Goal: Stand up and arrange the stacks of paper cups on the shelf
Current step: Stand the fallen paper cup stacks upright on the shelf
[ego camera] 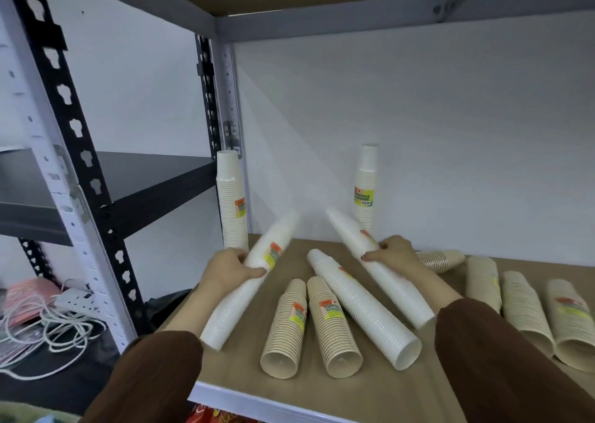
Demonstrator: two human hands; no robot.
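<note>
Shelf (pixel 244 377) board wooden, left hand (pixel 229 266) wrapped around tilted white stack (pixel 254 274) at left edge, right hand (pixel 394 251) gripping second tilted white stack (pixel 376 263), two upright stacks (pixel 231 200) against back wall, brown stacks (pixel 309 322) lying near front lip, bare board behind them.

The left hand (pixel 230 266) covers the middle of its white cup stack (pixel 254 274), whose top end blurs. Behind the right hand (pixel 391 252), a tan stack (pixel 442 260) is half hidden. The rightmost tan stack (pixel 571 322) runs off the edge.
</note>
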